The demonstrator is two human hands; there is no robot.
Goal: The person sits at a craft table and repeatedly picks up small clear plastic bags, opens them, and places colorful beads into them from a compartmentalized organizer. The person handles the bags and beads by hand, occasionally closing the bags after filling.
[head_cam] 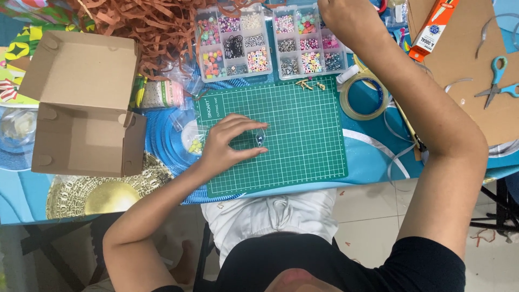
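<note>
Left hand (230, 141) flat on green cutting mat (303, 162), fingers narrow, pinching small dark bead piece (260, 140) at fingertips, mat centre. Right hand (338, 16) far off, reaching over 2 bead boxes (270, 40) at counter's far edge; grip cannot tell. Left hand nearer.

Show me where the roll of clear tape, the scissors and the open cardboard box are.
roll of clear tape (346, 100), head view, on the left side of its ring.
scissors (498, 64), head view, on the upper turquoise handle.
open cardboard box (81, 69), head view, on the inside of its raised lid.
</note>
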